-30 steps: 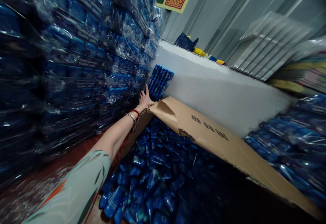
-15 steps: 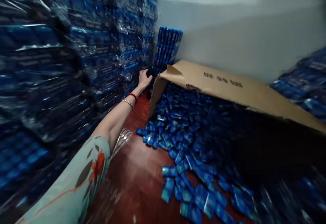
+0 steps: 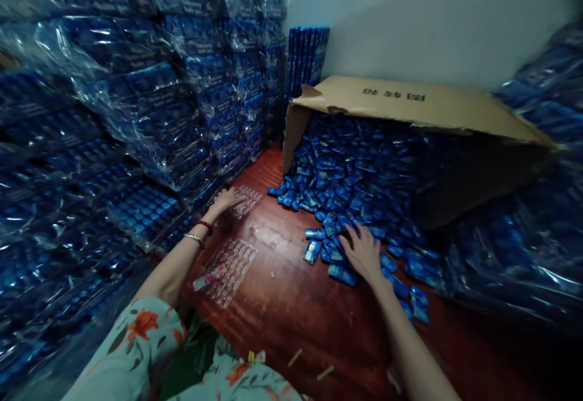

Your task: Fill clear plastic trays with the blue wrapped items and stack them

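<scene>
My left hand (image 3: pixel 226 198) is at the near left edge of a clear plastic tray (image 3: pixel 248 197) with moulded pockets, its fingers stretched out over it. My right hand (image 3: pixel 365 254) lies with spread fingers on small blue packets (image 3: pixel 337 173), touching the loose ones at the front of the heap. These packets spill from a cardboard box (image 3: pixel 387 94) lying on its side. A second clear tray (image 3: pixel 234 267) lies closer to me, with a small pink-printed clear wrapper (image 3: pixel 212 276) on its left part.
Film-wrapped stacks of blue packs (image 3: pixel 200 79) rise along the left, and more wrapped packs (image 3: pixel 542 115) stand at the right. Upright blue trays (image 3: pixel 307 54) lean by the wall (image 3: pixel 410 24) behind the box. Small scraps (image 3: pixel 295 357) lie on the red-brown tabletop (image 3: pixel 282 310).
My left hand has drawn back from the far corner beside the upright trays to the clear tray. My right hand has come into view on the packets. The view has tilted downward.
</scene>
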`<move>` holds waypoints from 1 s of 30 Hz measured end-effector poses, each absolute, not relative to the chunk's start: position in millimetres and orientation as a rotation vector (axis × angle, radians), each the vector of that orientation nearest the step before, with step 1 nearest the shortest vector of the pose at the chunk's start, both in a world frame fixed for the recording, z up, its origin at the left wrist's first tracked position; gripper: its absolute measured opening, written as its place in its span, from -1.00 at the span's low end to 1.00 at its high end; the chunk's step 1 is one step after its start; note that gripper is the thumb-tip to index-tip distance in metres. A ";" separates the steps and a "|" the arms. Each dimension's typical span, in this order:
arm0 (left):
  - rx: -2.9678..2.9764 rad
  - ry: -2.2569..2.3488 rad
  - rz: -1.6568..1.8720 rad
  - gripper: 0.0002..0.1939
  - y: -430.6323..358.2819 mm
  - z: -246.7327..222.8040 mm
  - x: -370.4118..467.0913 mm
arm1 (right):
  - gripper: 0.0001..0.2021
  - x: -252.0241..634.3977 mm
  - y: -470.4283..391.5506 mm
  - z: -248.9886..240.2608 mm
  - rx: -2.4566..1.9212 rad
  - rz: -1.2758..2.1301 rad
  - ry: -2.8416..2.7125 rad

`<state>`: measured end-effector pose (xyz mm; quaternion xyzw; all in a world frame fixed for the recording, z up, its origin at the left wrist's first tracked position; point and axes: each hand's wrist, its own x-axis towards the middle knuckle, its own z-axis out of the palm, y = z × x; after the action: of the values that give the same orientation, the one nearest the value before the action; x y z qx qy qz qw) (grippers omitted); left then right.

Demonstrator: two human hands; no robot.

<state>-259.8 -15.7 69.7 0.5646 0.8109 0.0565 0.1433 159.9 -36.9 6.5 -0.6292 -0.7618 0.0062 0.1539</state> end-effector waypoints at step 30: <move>1.699 1.690 0.589 -0.38 -133.4 56.6 -147.5 | -0.55 166.9 28.7 8.2 -1.947 0.198 -2.054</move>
<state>-147.5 -133.4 56.6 0.6498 0.6463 0.2252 0.3308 166.9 28.7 8.2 -0.6783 -0.7156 0.0690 0.1519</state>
